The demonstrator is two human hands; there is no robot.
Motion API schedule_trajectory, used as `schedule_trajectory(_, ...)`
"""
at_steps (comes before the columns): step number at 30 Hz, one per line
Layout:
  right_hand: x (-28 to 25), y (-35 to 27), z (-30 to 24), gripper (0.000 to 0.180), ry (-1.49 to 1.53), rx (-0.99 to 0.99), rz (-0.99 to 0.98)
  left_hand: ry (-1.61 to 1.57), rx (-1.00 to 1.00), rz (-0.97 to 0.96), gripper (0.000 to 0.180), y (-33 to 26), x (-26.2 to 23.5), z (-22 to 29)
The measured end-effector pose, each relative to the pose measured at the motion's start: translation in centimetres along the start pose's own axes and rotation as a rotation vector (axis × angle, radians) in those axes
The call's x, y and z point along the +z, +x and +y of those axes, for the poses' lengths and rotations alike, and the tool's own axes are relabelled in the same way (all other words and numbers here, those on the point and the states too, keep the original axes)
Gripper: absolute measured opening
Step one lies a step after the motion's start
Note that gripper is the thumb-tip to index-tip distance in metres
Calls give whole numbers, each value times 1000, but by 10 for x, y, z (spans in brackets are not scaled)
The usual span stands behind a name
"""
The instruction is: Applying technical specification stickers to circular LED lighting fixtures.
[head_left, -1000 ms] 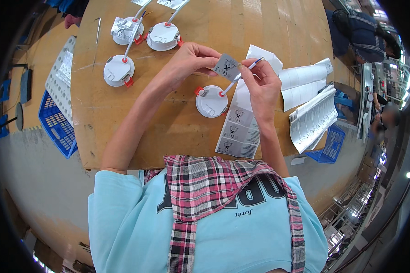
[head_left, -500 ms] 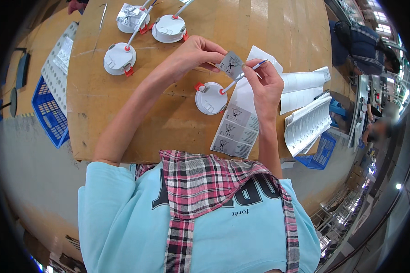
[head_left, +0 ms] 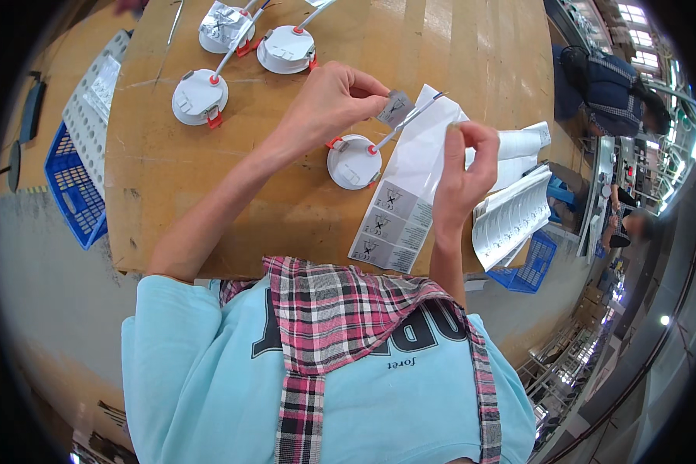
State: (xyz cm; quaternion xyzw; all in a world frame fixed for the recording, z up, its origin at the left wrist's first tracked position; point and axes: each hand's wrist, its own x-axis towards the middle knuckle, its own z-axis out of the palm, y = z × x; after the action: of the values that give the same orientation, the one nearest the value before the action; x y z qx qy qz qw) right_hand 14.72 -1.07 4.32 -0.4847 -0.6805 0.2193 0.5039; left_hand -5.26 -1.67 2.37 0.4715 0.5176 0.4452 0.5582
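My left hand (head_left: 334, 104) pinches a small silver printed label (head_left: 395, 110) between thumb and fingers. The label's edge meets the white cable (head_left: 400, 128) of a round white lamp fitting (head_left: 354, 162) with red clips; whether it is stuck there I cannot tell. Blue wire tips show at the cable's free end. To the right of the cable, my right hand (head_left: 465, 174) is raised with thumb and forefinger together, nothing visible in them. Under the cable lies a white sheet (head_left: 433, 127), its near part still bearing several silver labels (head_left: 387, 224).
More lamp fittings (head_left: 199, 97) stand at the far left of the wooden table (head_left: 162, 201). Folded printed sheets (head_left: 510, 220) lie at the right. Blue baskets (head_left: 73, 189) flank the table, the left one by a perforated white panel (head_left: 93, 108). A person (head_left: 607, 85) is at the far right.
My right hand has let go of the cable and drawn back toward me, to the right. My left hand keeps the label, now folded smaller or turned, close beside the cable.
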Motion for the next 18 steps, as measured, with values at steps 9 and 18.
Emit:
schedule_trajectory(9, 17, 0, -30, 17, -226, 95, -333, 181, 164, 52, 21, -15, 20, 14)
schedule_trajectory(18, 0, -9, -17, 15, -25, 122, -275, 37, 25, -36, 20, 1, 1, 0)
